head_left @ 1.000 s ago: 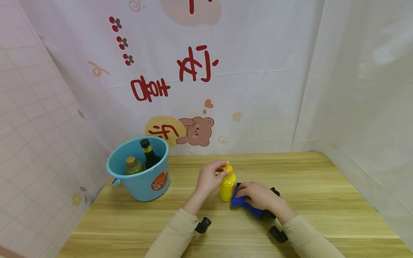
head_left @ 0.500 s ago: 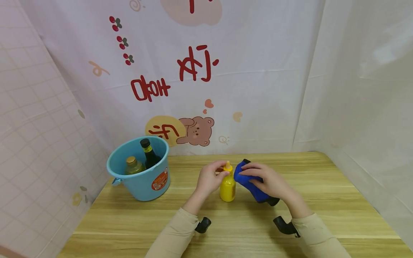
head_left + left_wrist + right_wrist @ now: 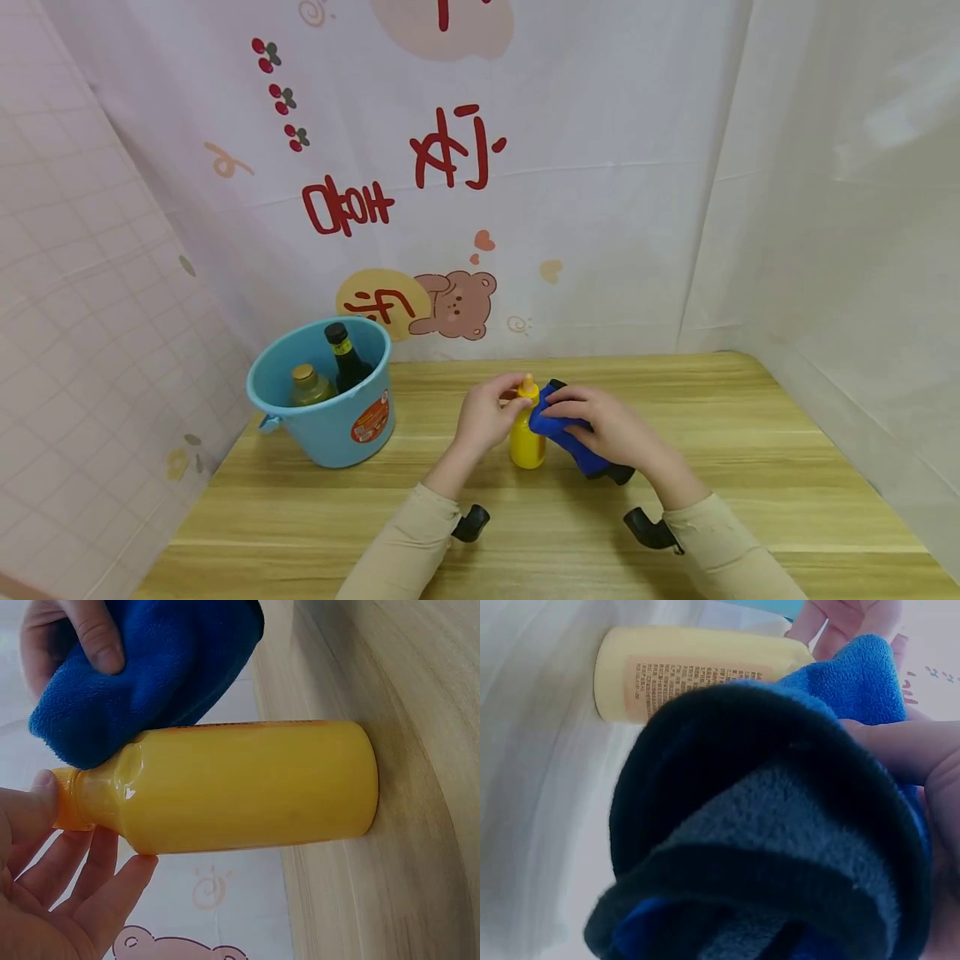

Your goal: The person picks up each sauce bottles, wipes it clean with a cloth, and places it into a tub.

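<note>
A yellow bottle (image 3: 528,450) with a pointed yellow cap (image 3: 69,799) stands upright on the wooden table. At its cap and neck, the thumb and fingers of my left hand (image 3: 483,418) hold it from the left side. My right hand (image 3: 613,429) grips a folded blue cloth (image 3: 576,447) with dark edging. In the left wrist view the cloth lies against the bottle's shoulder and neck. The right wrist view shows the cloth's dark grey inside, loosely folded, and a printed label (image 3: 667,686) on the bottle.
On the left stands a light blue bucket (image 3: 330,437) with a dark glass bottle (image 3: 349,358) and a gold-capped bottle (image 3: 309,385) in it. Printed curtains (image 3: 600,208) hang behind and beside the table (image 3: 750,467). A black wrist mount sits by each sleeve.
My right hand has lifted the blue cloth from beside the bottle's lower part, then moved it left against the neck. The left hand and the bottle stay in place.
</note>
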A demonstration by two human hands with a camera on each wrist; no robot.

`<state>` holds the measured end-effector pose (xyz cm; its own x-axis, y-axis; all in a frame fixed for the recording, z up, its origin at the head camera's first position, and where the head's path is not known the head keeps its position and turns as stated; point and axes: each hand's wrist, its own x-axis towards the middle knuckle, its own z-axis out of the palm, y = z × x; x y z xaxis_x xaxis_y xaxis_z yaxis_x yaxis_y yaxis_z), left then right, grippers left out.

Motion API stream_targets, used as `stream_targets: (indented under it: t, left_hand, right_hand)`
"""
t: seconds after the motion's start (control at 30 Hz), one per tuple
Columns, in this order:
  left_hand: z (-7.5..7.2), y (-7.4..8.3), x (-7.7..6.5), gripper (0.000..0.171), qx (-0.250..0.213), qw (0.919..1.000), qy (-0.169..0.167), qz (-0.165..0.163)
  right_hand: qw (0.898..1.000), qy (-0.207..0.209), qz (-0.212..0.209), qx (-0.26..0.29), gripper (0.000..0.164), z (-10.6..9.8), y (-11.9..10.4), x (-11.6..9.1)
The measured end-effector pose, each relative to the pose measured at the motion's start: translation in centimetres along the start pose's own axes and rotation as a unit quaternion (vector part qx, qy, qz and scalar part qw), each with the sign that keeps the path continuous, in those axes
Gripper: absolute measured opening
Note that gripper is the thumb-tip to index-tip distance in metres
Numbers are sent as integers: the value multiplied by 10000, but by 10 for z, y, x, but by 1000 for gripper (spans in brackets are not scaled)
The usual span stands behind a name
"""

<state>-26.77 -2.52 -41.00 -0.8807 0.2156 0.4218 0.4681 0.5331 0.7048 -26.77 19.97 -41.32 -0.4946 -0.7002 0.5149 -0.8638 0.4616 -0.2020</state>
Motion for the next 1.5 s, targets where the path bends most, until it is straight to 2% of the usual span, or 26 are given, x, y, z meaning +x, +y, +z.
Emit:
stream_targets:
  t: [0.2, 0.63, 1.0, 1.33, 1.5]
  left_hand:
    - [-1, 1, 0, 32, -13, 10000, -36, -59]
    - [0, 1, -2, 29, -1, 9999, 75, 126]
    - [0, 0, -2, 30, 33, 9999, 95, 85]
    - [1, 0, -1, 30, 49, 9998, 148, 87]
    - [2, 0, -2, 29, 59, 9998, 175, 108]
  right_hand:
    - [9997, -216, 93, 12, 35, 0, 1, -2]
    - [9989, -431, 200, -40, 37, 4, 2, -14]
    - [9971, -723, 191, -129, 36, 21, 5, -22]
    - [9897, -1332, 315, -429, 33, 41, 9, -25]
    - [9862, -1516, 423, -513, 31, 44, 7, -23]
